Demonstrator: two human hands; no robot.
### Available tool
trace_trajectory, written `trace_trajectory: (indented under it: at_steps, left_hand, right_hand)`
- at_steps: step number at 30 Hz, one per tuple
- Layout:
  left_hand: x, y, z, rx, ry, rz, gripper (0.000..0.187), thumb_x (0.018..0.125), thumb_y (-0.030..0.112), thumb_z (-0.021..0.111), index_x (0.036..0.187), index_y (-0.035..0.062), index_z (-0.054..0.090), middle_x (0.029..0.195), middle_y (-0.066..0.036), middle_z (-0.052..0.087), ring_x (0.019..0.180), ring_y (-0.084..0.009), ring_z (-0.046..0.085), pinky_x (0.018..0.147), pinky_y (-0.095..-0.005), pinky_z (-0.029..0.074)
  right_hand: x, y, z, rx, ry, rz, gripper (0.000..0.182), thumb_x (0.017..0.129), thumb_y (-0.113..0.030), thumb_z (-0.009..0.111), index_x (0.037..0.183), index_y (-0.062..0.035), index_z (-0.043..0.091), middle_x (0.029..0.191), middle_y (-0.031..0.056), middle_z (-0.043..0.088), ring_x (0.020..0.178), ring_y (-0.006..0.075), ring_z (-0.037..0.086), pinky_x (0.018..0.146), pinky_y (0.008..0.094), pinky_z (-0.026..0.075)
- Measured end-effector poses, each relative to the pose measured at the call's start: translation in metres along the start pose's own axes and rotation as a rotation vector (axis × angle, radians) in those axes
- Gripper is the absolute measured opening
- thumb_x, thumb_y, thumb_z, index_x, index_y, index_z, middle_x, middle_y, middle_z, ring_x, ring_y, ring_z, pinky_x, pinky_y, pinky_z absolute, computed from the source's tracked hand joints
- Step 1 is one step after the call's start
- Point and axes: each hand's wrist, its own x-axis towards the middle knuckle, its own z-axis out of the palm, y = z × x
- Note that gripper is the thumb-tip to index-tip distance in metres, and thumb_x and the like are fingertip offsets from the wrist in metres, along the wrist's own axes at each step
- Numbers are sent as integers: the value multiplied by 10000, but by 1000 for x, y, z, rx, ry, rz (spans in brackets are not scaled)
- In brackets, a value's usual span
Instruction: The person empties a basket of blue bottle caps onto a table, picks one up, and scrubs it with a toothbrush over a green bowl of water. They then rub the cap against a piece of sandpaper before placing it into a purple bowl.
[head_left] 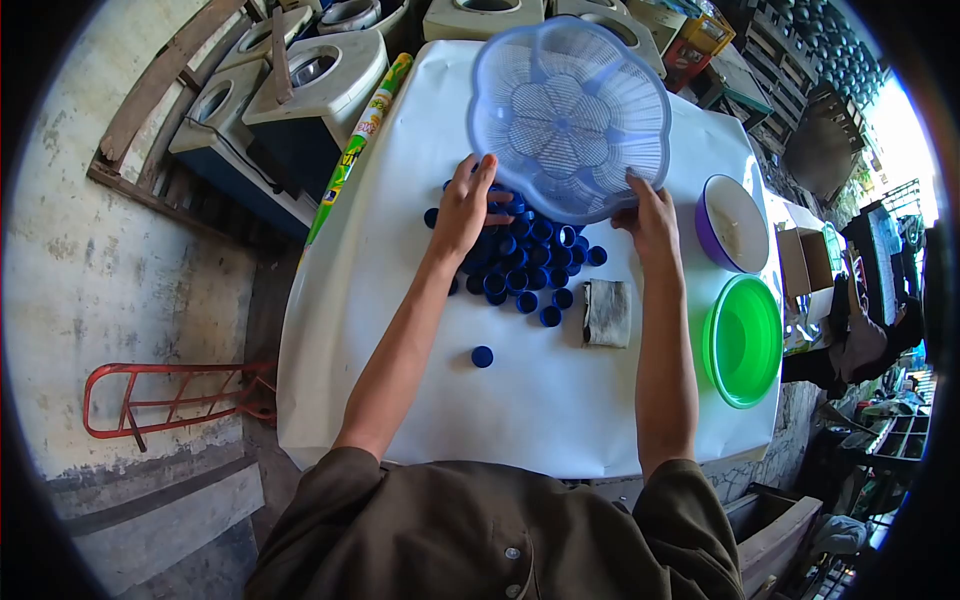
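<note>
A translucent blue plastic basket (565, 120) with a scalloped rim and flower-patterned mesh is held up over the far part of the table. My left hand (463, 212) grips its near-left rim, thumb upward and fingers lower down. At the near-right rim, my right hand (650, 218) has its thumb over the edge and its fingers partly hidden beneath. Below the basket lies a heap of dark blue bottle caps (515, 265), the far part covered by basket and left hand. One single cap (482, 356) sits apart, nearer to me. A folded grey cloth (607, 313) lies right of the heap.
On the right side of the white-covered table (520, 420) stand a purple-and-white bowl (737, 222) and a green basin (745, 342). A colourful wrapped roll (360, 145) lies along the left edge. Whitish machine tubs (315, 80) stand behind; a red hand truck (180, 400) is at left.
</note>
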Motion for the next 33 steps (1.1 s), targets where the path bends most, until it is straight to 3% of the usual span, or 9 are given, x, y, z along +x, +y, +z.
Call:
trace_trajectory:
  at_steps: [5,8,10,13,18,23,28,31,33]
  left_hand:
    - [-39,-9,-28,147,-38,141,426,975,319,664,1241,-1,575,1002,-90,668,842,-126,648,637,-243,556]
    - [-74,-8,-38,349,-104,101,235,955,192,690,1086,4,638,894,-45,671,765,-88,621,615,-230,502]
    - [-98,-14,-37,388,-153,210,179,931,140,700,1016,-9,651,834,-40,655,714,-85,592,607,-245,480]
    - [-131,-13,-39,707,-294,123,277,861,150,770,1086,32,662,926,-64,650,764,-131,616,674,-247,506]
    - [-170,-25,-41,891,-346,100,489,725,283,877,1116,67,676,1038,-100,580,882,-271,627,783,-380,541]
    - [-177,-18,-42,976,-423,63,515,716,252,879,1155,99,658,1110,-88,548,1006,-280,604,870,-404,523]
    - [-175,-28,-43,987,-455,100,366,734,136,845,1060,84,687,1053,-85,581,999,-287,607,866,-410,525]
    - [-173,-26,-40,957,-429,92,317,730,94,829,1018,74,698,1010,-93,599,977,-296,618,860,-409,526]
    - [-174,-28,-38,945,-392,144,335,702,56,840,1004,49,695,984,-103,606,908,-290,634,814,-385,534]
  right_hand:
    - [34,7,-46,22,129,62,345,927,-205,627,1072,94,535,808,179,655,577,248,662,476,346,576]
    - [57,12,-61,64,199,114,364,928,-212,642,1054,110,525,824,192,644,625,270,683,512,370,606]
    - [76,20,-64,103,208,96,359,929,-191,630,1052,128,521,853,212,645,667,302,697,537,391,618]
    - [106,31,-63,202,202,187,331,941,-212,632,1080,70,530,878,197,641,707,304,692,590,394,618]
    - [129,43,-43,227,235,175,382,971,-184,574,1079,169,475,896,248,631,727,352,702,631,441,643]
    - [132,44,-19,204,210,172,496,988,-218,565,1099,249,440,913,307,627,657,386,704,569,440,655]
    - [122,35,-10,96,68,252,623,974,-411,619,1018,201,512,788,264,679,610,345,705,537,449,636]
    - [95,21,-15,-40,99,260,612,979,-490,577,1170,88,515,861,228,712,611,286,694,554,384,613]
    - [88,25,-31,-106,163,163,596,973,-448,601,1265,56,475,856,219,714,614,280,697,554,384,611]
